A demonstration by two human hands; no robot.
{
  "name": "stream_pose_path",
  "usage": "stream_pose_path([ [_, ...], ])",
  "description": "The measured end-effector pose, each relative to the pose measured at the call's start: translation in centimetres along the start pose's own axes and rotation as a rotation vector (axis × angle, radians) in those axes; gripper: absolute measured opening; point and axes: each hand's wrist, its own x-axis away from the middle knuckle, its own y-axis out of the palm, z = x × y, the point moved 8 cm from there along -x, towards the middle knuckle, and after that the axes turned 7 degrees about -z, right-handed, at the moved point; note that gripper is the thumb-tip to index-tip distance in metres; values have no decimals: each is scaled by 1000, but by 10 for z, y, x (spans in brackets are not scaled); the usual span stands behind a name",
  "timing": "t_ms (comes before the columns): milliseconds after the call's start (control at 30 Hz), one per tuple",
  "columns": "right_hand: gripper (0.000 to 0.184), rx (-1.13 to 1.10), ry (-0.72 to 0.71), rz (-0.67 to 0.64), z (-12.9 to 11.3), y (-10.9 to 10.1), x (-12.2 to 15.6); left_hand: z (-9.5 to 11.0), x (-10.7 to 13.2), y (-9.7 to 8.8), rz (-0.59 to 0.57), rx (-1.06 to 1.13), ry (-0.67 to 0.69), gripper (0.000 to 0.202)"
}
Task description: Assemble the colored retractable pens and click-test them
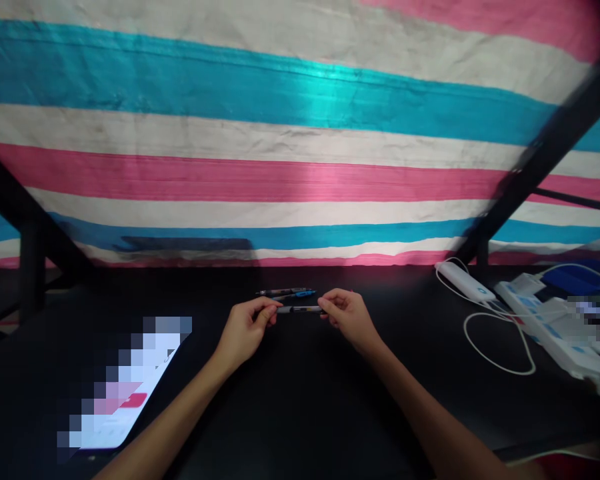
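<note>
Grey pen [300, 309] held level just above the black table [300, 400] | left hand [245, 330] pinches one end, right hand [347, 317] the other | likely light, stiff, slick; grip near ends | spare pens [287, 293] just behind.

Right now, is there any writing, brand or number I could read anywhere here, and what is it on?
None can be read.
Pen between left hand and right hand: markings too small.
Pens behind: too small.
Sheet at left: blurred.
White boxes at right: blue patches, nothing readable.
</note>
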Motion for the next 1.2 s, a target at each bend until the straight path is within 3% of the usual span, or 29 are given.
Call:
stream_pose_path([
  [233, 32, -198, 86, 6, 12, 0, -3, -1, 1, 5, -18, -56, 6, 23],
  [400, 30, -321, 17, 105, 7, -10, -6, -9, 2, 17, -32, 125, -19, 21],
  [633, 23, -442, -16, 42, -1, 2, -3, -6, 3, 33, -127, 150, -19, 20],
  [767, 26, -502, -78, 44, -10, 9, -2, 6, 5, 36, -157, 48, 29, 18],
  [900, 26, -733, -46, 36, -21, 11, -7, 19, 8, 40, -173, -105, 127, 20],
  [1033, 35, -924, 15, -69, -43, 14, -13, 23, 12, 44, -207, -190, 198, 25],
  [1200, 45, -902, 77, -175, -65, 17, -23, 17, 11, 44, -225, -324, 219, 19],
])
